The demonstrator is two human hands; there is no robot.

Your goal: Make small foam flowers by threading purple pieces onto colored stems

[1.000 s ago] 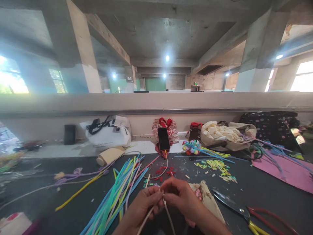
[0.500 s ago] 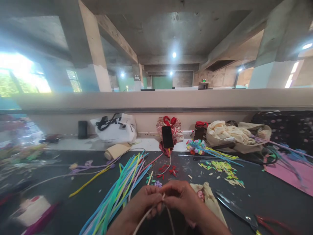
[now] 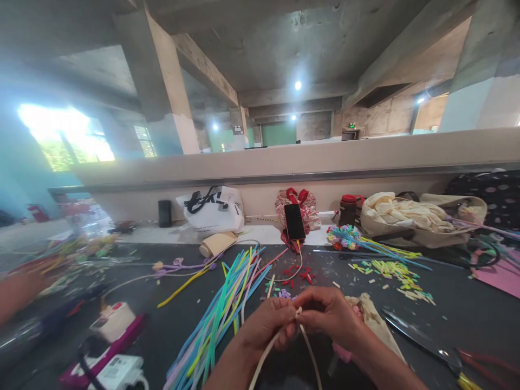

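Note:
Both my hands meet low in the middle of the view over a dark table (image 3: 447,319). My left hand (image 3: 266,327) and my right hand (image 3: 327,317) pinch the bent top of a thin cream pipe cleaner (image 3: 303,338), whose two ends hang down toward me. Just left of my hands lies a long bundle of blue, green, yellow and pink pipe cleaners (image 3: 221,314). A beige cloth pouch (image 3: 376,325) lies under my right wrist.
Scissors with red and yellow handles (image 3: 442,352) lie at right. Cut coloured bits (image 3: 392,273) are scattered behind them. A phone (image 3: 294,222) leans on a red bag at the back ledge, beside a white bag (image 3: 213,211), a red-lidded jar (image 3: 348,210) and cloth bags. A white and magenta device (image 3: 109,346) sits at left.
The view has swung to the left, bringing more of the left table and the device into sight. My hands keep the same pinch on the cream pipe cleaner.

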